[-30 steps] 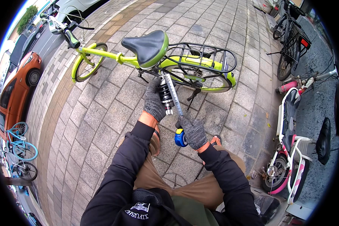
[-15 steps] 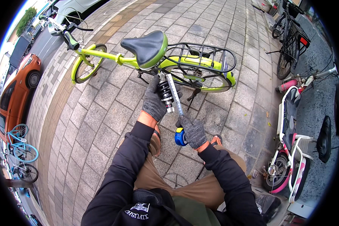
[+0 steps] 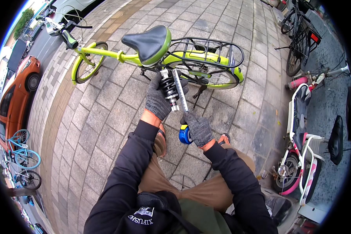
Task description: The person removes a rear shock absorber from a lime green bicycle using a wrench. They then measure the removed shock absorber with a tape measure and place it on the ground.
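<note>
My left hand [image 3: 157,100], in a grey knit glove, is closed round a shock absorber [image 3: 169,88] with a black coil spring and silver ends. Alongside the shock runs the pulled-out blade [image 3: 180,92] of a tape measure, its far end level with the shock's upper end. In my gloved right hand [image 3: 199,130] I grip the tape measure near its blue and yellow case [image 3: 185,135]. Just beyond both hands stands a lime-green bicycle [image 3: 130,58] with a wide black saddle [image 3: 149,45] and a black rear rack.
Grey paving [image 3: 105,117] lies beneath. On the right stand a white and pink scooter [image 3: 299,117] and a dark bicycle [image 3: 299,50]. An orange car [image 3: 17,93] and a light-blue bicycle [image 3: 26,156] are off to the left. My feet are on either side below my hands.
Both hands, with the shock and the tape measure, sit slightly higher in the picture. The bicycle also appears shifted a little up and left. Both grips are unchanged.
</note>
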Demonstrator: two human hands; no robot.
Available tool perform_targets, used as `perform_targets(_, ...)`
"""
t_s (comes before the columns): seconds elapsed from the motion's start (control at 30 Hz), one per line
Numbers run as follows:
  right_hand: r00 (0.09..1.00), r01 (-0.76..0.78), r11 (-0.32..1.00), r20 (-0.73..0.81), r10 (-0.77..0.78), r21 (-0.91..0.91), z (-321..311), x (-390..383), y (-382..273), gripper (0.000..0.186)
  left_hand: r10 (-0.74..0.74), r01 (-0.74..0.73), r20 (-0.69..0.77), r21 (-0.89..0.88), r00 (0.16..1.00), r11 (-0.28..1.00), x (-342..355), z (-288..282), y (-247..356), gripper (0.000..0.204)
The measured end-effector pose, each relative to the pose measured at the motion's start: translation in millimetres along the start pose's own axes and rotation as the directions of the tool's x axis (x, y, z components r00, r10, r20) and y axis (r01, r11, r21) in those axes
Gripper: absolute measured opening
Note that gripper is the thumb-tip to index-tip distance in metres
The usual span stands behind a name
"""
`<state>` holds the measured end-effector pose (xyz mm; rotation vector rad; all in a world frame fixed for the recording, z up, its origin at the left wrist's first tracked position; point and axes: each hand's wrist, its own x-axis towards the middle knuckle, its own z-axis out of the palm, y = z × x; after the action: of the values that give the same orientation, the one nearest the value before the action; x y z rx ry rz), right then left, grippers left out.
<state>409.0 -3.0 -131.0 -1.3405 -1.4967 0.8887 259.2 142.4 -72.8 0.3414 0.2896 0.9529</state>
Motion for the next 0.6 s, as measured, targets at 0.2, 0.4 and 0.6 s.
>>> perform_targets(0.2, 0.994, -0.107, 0.980, -0.014, 0.111, 0.169, 0.0, 1.4, -12.1, 0.030, 0.027, -0.027, -0.004, -0.031, 1.000, 0.999, -1.0, -1.2, 1.9, 0.061)
perform_targets(0.4, 0.989, -0.135, 0.949, -0.014, 0.145, 0.284, 3.9, -0.8, -0.9, 0.030, 0.008, -0.007, 0.013, -0.036, 1.000, 0.999, -0.1, -2.5, 2.5, 0.060)
perform_targets(0.6, 1.000, -0.013, 0.999, -0.023, 0.013, 0.035, 3.2, -1.0, 0.3, 0.031, 0.012, -0.011, 0.008, -0.020, 1.000, 1.000, -0.3, -3.1, 1.1, 0.060)
